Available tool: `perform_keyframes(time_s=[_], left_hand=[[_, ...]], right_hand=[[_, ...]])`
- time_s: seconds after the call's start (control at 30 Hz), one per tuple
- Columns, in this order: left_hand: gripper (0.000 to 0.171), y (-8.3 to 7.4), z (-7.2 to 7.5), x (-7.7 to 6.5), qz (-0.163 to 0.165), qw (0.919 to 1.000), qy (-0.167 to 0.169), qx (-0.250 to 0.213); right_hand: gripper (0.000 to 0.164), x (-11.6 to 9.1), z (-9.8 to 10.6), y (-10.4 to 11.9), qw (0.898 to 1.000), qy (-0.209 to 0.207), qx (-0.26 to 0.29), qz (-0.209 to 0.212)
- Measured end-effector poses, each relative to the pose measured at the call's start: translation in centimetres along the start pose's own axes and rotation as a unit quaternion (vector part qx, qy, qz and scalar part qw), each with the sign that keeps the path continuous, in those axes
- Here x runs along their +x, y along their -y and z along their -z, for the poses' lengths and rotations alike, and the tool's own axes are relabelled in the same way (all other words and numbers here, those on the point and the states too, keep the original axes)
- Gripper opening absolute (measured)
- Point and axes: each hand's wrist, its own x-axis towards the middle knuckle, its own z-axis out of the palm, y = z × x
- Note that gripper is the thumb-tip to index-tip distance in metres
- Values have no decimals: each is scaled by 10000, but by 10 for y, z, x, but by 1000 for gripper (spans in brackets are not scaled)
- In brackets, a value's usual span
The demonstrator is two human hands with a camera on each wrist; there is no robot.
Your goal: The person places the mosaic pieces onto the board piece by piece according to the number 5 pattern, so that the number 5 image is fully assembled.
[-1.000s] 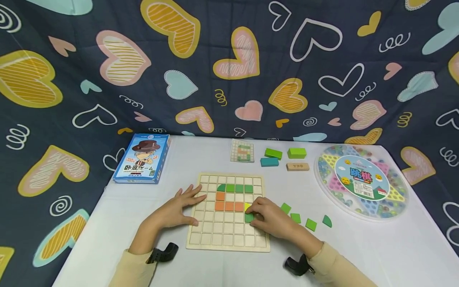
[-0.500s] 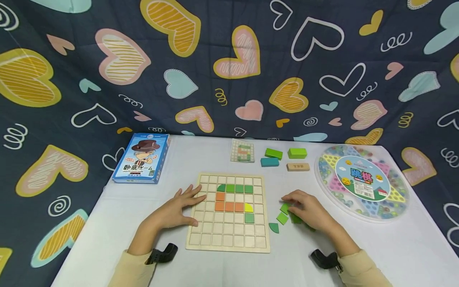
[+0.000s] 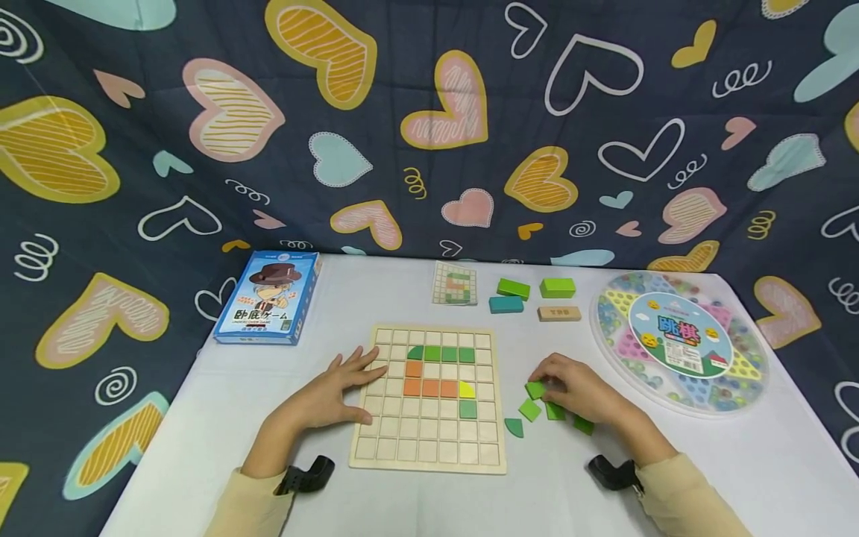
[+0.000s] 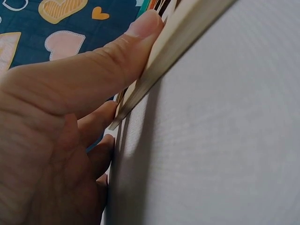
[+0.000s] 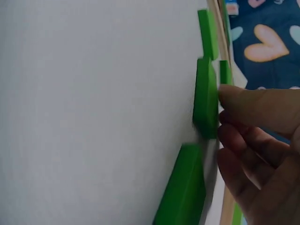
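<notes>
My left hand (image 3: 329,395) lies spread at the left edge of the wooden grid board (image 3: 416,440), fingertips on its rim. In the left wrist view the thumb (image 4: 108,65) rests on the board's edge. Orange, green and yellow tiles sit in some squares, among them a yellow rounded tile (image 3: 466,389) above a green square tile (image 3: 467,409). To the right of the board, my right hand (image 3: 579,388) pinches a light green square tile (image 3: 535,390) between thumb and fingers. Loose green tiles (image 3: 529,410) and a dark green quarter-round tile (image 3: 514,427) lie beside it.
Behind the board lies a pattern card (image 3: 455,283), with a teal block (image 3: 506,304), green blocks (image 3: 558,288) and a wooden block (image 3: 559,314) to its right. A blue game box (image 3: 268,298) stands back left; a round marble game (image 3: 681,343) lies at right.
My right hand has left the yellow tile on the board and moved right to the loose green tiles, uncovering the quarter-round tile beside the board. My left hand has stayed put.
</notes>
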Motion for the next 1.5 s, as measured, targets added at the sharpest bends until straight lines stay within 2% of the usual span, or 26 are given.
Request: perform_keyframes(time_s=[0.1,0.2,0.4,0.7,1.03,1.2,1.27,1.37,1.5], left_hand=[[84,1,0,-1,20,10000,32,-3],[85,1,1,-1,34,10000,46,45],[84,-1,3,0,45,9999,58,84],[84,-3,3,2,17,9999,85,66],[84,-2,3,2,37,9999,86,65],[84,-1,1,4,17,9999,93,46],[84,-1,0,4,21,9999,104,46],[84,-1,1,3,3,9999,96,28],[84,-1,3,1,27,10000,73,30]], right_hand=[[25,-3,-2,11,9992,-276,243,-167],[27,-5,-8,28,9970,-531,563,-88],[28,-3,-27,62,9949,-289,935,241],[26,6,-50,85,9966,103,201,794],[29,9,-58,87,9966,142,39,812],[33,2,-54,85,9975,67,269,649],[34,-3,-49,81,9977,-76,430,513],[35,-16,-37,70,9970,-509,530,248],[37,-39,-18,44,9919,-1213,314,-201]])
